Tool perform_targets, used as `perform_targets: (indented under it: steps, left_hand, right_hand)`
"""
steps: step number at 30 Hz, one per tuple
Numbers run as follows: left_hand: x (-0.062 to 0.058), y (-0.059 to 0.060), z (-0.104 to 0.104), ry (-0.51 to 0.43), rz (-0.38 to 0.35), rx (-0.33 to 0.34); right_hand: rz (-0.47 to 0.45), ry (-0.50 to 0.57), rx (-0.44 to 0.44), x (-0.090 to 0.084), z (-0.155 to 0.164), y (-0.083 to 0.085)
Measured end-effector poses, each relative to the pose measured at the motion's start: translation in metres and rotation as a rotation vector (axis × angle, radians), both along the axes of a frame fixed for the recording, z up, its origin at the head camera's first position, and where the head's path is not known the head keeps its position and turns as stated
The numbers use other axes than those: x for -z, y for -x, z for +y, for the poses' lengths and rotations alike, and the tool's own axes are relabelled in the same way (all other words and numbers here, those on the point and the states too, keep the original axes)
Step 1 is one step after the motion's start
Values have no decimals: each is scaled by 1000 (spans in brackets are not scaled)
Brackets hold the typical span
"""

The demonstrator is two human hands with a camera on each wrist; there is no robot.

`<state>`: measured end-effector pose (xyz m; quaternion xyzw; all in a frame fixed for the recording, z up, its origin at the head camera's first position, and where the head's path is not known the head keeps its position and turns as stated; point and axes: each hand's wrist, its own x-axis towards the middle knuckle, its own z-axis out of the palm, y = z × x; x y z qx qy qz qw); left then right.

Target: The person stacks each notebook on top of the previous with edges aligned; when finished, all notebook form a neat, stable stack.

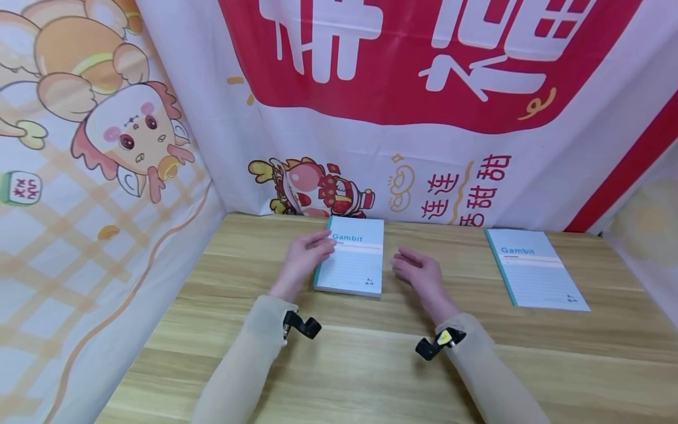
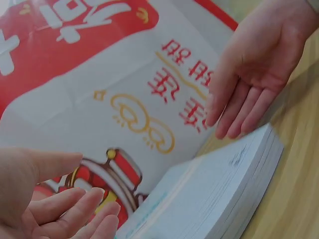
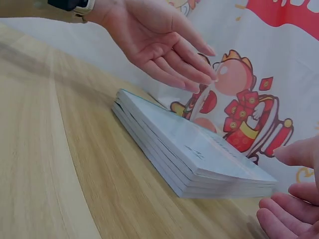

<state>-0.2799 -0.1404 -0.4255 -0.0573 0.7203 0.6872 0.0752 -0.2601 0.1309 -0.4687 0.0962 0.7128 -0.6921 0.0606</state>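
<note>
A stack of pale blue "Gambit" notebooks [image 1: 352, 268] lies on the table between my two hands; its several layers show at the side in the right wrist view [image 3: 174, 164]. My left hand [image 1: 306, 259] is at the stack's left edge, fingers straight, the tips overlapping the cover in the head view. From the right wrist view, that left hand [image 3: 159, 47] appears raised above the notebooks with its palm turned inward. On the other side, my right hand [image 1: 419, 272] stands a little apart from the stack, fingers loosely extended. Neither hand holds anything.
Another "Gambit" notebook [image 1: 537, 271] lies flat toward the right of the wooden table [image 1: 365, 365]. A printed cloth [image 1: 328, 135] hangs along the table's back edge, and a patterned cloth [image 1: 175, 259] borders the left side.
</note>
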Motion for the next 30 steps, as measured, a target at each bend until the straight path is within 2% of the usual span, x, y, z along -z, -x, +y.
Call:
perform_targets:
  steps: [4,8,18,24,30]
  left_hand:
    - [-2,-11,18,-20,28,85]
    - [-1,-20,37,-36,19,145]
    - [12,-38,83,-42,51,303]
    - [20,-47,107,-34,48,367]
    - [27,-52,124,-26,29,389]
  right_hand:
    - [6,1,7,-1,17,-7]
    - [20,22,12,-2,36,-15]
    - [-17,-65,43,-4,84,-34]
    - [-40,-173,55,-3,110,-48]
    - [-45,-194,91,-3,130,-61]
